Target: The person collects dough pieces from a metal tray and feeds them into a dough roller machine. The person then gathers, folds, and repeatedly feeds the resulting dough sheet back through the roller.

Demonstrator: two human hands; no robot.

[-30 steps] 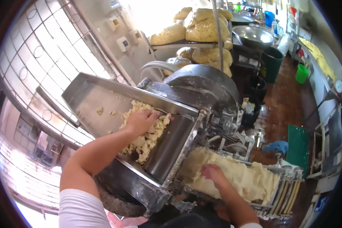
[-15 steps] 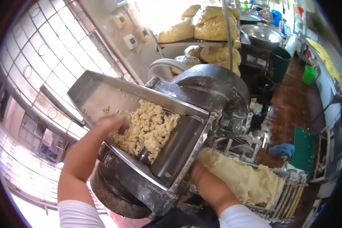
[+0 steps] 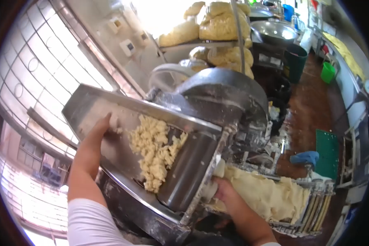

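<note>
Crumbly pale dough [image 3: 156, 151] lies in the metal hopper tray [image 3: 123, 158], against the dark steel roller [image 3: 190, 170]. My left hand [image 3: 105, 124] reaches into the upper part of the tray, beside a few small dough bits; its fingers are blurred and partly hidden. Below the hopper's front edge, my right hand [image 3: 225, 190] has its fingers curled on pale dough at the machine's outlet. A wrinkled dough sheet [image 3: 266, 192] stretches from there along a conveyor with rollers [image 3: 317, 205] at its end.
The machine's dark, flour-dusted housing [image 3: 229, 90] rises behind the hopper. Bags of yellow food [image 3: 223, 26] fill a rack beyond it. On the right are a blue cloth [image 3: 305, 158], a green mat [image 3: 327, 153], a dark bin [image 3: 295, 63] and a light-green bucket [image 3: 328, 72].
My left hand has moved up and left in the tray, away from the dough pile. The pile has narrowed near the roller. My right hand now shows at the outlet.
</note>
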